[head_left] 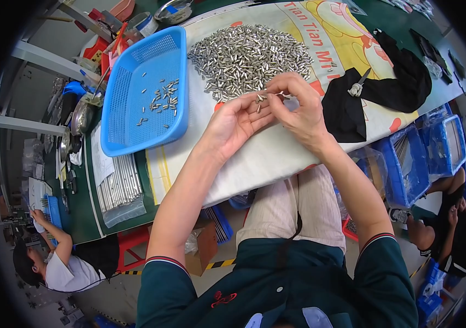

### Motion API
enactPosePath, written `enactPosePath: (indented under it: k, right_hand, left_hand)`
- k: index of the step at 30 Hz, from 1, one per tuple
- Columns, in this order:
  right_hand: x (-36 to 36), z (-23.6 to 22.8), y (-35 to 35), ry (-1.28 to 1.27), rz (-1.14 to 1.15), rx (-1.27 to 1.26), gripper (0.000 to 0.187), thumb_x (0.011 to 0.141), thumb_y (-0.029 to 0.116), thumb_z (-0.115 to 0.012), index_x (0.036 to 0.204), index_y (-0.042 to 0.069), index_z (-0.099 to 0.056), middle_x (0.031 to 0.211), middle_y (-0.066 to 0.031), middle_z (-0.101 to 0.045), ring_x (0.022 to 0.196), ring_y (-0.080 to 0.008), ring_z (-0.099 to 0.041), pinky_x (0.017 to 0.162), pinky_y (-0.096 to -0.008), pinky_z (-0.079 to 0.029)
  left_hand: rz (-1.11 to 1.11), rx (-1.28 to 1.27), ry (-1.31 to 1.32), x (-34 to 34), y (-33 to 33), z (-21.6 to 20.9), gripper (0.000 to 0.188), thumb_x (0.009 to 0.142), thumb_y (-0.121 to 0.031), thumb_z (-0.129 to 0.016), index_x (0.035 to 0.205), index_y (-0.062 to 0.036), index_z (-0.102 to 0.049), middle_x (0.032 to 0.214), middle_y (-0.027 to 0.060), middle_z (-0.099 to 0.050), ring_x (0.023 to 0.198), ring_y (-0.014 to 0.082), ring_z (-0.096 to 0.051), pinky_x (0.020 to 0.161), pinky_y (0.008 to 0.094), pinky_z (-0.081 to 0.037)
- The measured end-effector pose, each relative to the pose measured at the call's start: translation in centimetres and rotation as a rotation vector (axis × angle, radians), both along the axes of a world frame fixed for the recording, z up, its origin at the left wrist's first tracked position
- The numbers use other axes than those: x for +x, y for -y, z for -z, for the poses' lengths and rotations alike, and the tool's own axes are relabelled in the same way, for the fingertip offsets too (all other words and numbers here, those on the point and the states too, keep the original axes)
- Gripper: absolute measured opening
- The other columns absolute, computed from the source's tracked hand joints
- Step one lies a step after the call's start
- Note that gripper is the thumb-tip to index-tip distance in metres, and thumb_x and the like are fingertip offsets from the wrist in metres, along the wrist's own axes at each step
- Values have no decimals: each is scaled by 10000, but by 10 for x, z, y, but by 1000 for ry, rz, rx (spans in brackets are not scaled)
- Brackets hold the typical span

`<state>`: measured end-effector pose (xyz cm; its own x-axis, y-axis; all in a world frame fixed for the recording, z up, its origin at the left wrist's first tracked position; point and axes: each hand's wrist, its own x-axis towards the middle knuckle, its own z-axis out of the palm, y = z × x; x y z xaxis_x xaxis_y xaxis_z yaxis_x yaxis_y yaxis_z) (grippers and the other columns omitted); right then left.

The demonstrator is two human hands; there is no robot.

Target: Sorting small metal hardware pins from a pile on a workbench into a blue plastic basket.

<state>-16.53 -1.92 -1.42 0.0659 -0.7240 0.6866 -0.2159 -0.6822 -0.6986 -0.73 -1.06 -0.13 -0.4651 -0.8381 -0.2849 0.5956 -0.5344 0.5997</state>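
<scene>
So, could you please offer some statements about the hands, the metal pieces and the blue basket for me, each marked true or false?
1. A few small metal pieces lie in the left hand. True.
2. The blue basket stands to the right of the large pile. False: the blue basket stands to the left of the large pile.
3. A bladed tool rests at least partly on the black cloth. True.
4. The right hand is inside the basket. False: the right hand is beside the left one, in front of the pile.
5. The basket holds fewer pieces than the pile. True.
</scene>
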Motion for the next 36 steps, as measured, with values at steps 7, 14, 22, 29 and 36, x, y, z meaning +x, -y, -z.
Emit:
enactPosePath:
  k: [7, 14, 22, 29, 36]
  right_hand:
    - [0, 0, -2, -42, 113, 12, 108, 690, -4, -624, 786, 33, -595, 735, -55, -592, 658, -187, -587, 565, -302, -461]
    - [6, 6, 0, -351, 80, -225, 115, 641, 29, -653, 745, 64, -619, 731, -51, -560, 704, -224, -577, 581, -332, -478]
    - [7, 8, -1, -392, 135, -172, 105, 666, 42, -647, 766, 48, -615, 739, -54, -555, 727, -222, -578, 594, -342, -483]
    - [-2, -2, -3, -79, -27, 65, 39, 752, 14, -616, 787, 11, -598, 752, -69, -569, 633, -179, -553, 543, -276, -439]
    - [-3, 1, -1, -56, -82, 153, 60, 789, 30, -605, 837, -3, -623, 771, -60, -593, 658, -133, -556, 552, -254, -428]
  left_hand:
    - [-101, -29, 28, 2, 1, 4, 246, 919, -63, -423, 1099, 89, -496, 1096, 206, -558, 1074, 266, -557, 986, 390, -440]
    - [-128, -20, 7, 3, 2, 7, 240, 928, -90, -432, 1091, 68, -510, 1019, 145, -578, 1017, 213, -559, 948, 350, -447]
    - [-96, -30, -104, 1, 3, 7, 243, 942, -155, -438, 1070, 37, -515, 1055, 145, -566, 1001, 199, -551, 928, 340, -440]
    - [-99, -107, 322, 2, -2, -4, 174, 909, -138, -536, 1016, -2, -550, 910, 88, -607, 807, 127, -590, 693, 229, -500]
    - [18, -134, 245, 6, 2, 6, 155, 900, -160, -569, 938, -10, -566, 759, 38, -577, 557, 36, -428, 439, 168, -306]
